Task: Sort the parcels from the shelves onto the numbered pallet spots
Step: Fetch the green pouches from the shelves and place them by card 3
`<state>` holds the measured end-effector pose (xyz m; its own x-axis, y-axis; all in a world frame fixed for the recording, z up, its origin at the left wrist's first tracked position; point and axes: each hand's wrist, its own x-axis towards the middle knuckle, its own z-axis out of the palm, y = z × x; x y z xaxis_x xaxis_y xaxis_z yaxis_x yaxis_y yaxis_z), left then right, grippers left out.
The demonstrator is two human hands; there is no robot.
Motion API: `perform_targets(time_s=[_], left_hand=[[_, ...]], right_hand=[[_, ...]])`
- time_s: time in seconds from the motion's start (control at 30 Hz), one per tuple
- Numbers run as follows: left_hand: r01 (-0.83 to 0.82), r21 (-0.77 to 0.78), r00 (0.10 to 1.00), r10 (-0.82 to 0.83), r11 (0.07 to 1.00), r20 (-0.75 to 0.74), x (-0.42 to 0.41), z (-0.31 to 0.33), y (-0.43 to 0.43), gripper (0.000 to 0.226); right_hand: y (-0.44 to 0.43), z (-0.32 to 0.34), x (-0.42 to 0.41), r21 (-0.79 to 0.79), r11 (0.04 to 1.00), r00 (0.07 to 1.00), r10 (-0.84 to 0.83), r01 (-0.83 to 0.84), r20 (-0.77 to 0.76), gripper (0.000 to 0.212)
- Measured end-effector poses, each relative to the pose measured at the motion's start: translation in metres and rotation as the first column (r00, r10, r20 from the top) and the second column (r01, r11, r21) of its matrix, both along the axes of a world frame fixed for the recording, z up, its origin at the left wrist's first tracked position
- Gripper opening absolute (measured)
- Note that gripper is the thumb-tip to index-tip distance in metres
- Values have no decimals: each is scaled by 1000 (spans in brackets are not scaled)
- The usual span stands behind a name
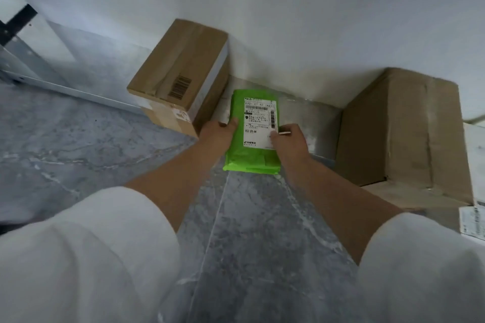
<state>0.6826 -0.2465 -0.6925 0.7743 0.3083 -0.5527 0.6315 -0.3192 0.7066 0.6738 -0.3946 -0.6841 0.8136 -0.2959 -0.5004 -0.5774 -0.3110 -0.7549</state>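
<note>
- Green parcel — a flat, bright-green plastic mailer held low over the grey marbled floor. It sits in the gap between two cardboard boxes, close to the foot of the white wall. Whether its far end already touches down cannot be told.
- Left hand: grips the mailer's left long edge, with the thumb laid on top. The other fingers curl underneath, out of sight.
- Right hand: grips the opposite long edge, with the thumb pressing the lower corner of the shipping label. A small white strip shows at its fingers; what it is cannot be made out.
- Reason for the hold, as a judgement: a soft bag sags from one hand. A grip on both edges keeps it flat and label-up, so the printed code stays readable for sorting.
- Reason for the position: the gap between the left box and the right box appears to be the intended spot — no spot number is visible.
- Appearance: the white label carries barcodes and printed text and covers much of the upper face. The near end is folded over and wrinkled, which suggests pliable contents.
- Periphery: a white labelled packet lies at the right margin.
</note>
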Motion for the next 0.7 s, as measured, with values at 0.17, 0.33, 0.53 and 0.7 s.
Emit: perform_targets(time_s=[0.17,0.33,0.53,0.7], left_hand=[[-160,14,987,160,987,-3,-52,30,-19,34],[-162,-17,987,162,987,-6,-96,80,-7,26],[-169,-10,986,169,986,7,-120,169,8,27],[-193,-49,980,195,980,42,-147,251,12,25]], right_hand=[[6,30,-62,152,988,991,50,-31,-121,32],[10,74,-89,138,990,977,64,-36,-204,32],[18,163,-102,99,991,972,104,-85,-209,38],[23,243,-126,91,993,969,100,-81,-226,37]])
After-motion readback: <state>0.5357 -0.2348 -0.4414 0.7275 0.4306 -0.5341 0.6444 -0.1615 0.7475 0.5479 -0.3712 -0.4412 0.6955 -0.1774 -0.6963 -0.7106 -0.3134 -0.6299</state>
